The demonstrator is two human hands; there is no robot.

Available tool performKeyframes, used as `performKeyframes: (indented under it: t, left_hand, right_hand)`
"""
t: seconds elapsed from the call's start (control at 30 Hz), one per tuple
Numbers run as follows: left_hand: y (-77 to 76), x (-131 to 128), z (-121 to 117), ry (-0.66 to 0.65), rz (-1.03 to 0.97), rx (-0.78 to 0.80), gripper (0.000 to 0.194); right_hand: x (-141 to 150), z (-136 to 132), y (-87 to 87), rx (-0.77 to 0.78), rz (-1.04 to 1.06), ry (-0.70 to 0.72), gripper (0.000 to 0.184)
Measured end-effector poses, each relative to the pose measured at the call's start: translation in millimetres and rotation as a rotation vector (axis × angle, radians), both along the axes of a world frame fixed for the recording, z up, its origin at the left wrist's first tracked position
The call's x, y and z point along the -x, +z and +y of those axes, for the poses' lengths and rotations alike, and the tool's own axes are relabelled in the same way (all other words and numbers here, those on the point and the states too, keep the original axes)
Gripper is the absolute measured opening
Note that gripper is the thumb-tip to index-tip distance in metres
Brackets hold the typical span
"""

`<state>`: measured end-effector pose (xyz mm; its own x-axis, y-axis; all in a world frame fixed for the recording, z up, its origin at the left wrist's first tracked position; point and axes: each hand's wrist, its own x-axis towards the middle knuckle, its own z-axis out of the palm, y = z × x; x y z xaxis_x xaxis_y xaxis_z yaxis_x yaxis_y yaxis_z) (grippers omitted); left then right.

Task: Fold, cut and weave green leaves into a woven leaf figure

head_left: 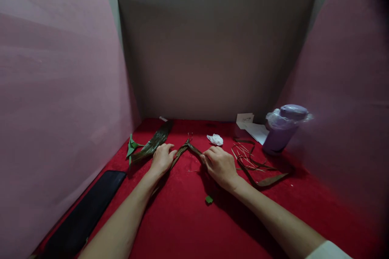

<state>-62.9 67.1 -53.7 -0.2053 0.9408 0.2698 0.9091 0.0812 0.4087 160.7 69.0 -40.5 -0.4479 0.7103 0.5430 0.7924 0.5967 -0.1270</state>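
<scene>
A long brown-green leaf strip (180, 154) lies bent in an inverted V on the red cloth. Thin sticks poke out near its peak. My left hand (163, 158) rests beside the left arm of the V, thumb and forefinger apart, the thumb tip close to the strip. On the other side my right hand (221, 166) is closed, pinching the right arm of the V, and its fingers hide part of it. A broad dark green leaf (158, 137) lies just beyond my left hand. A small folded green leaf piece (131, 146) sits left of that.
Several thin sticks (243, 154) and loose brown strips (267, 181) lie at right. Behind them stand a purple, plastic-wrapped bottle (279, 137) and white papers (257, 132). Crumpled tissue (215, 139), a green scrap (208, 199) and a black case (88, 210) are also there. Pink side panels (60, 89) flank the cloth.
</scene>
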Motion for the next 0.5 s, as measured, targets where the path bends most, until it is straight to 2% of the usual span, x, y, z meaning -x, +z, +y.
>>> performKeyframes:
  t: [0.33,0.5]
  left_hand:
    - [1.6,4,3,-0.011,-0.025,0.026,0.028]
    - [-2.7,-3,19,-0.048,-0.019,0.029,0.028]
  right_hand:
    - [-4,2,3.7,0.027,0.002,0.002,0.023]
    - [1,21,13.3,0.059,-0.048,0.079,0.020]
